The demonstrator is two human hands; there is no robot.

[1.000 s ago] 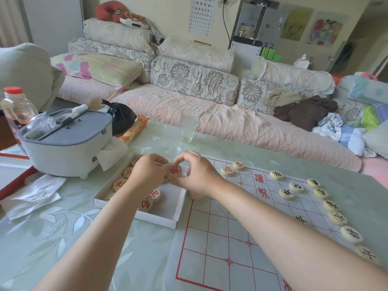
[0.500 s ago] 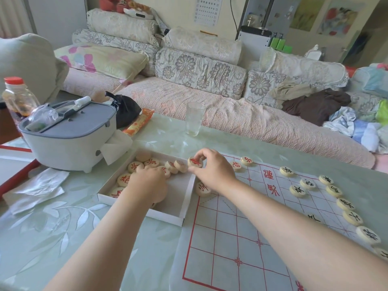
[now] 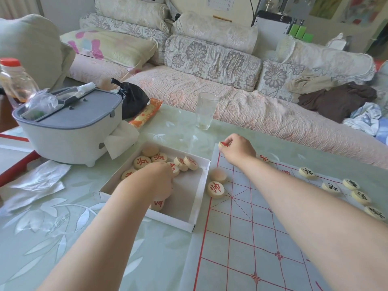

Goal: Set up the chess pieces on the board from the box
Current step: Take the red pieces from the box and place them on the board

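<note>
Midway through laying out red: pinching a red piece (image 3: 223, 144) between thumb and fingers of the right hand (image 3: 237, 150) just above the eleven o'clock corner of the board (image 3: 241, 232), with two more already down along its nine o'clock edge and black pieces (image 3: 307, 172) ranged from one to three o'clock. Reaching with the left hand (image 3: 159, 179) into the box (image 3: 184, 194) at nine o'clock of the board, fingers curled down among the loose reds (image 3: 142, 162), though impossible to tell whether gripping one. Next, probably: lower the pinched piece squarely onto the corner crossing, let go cleanly, then lift another from the box without knocking its neighbours.
</note>
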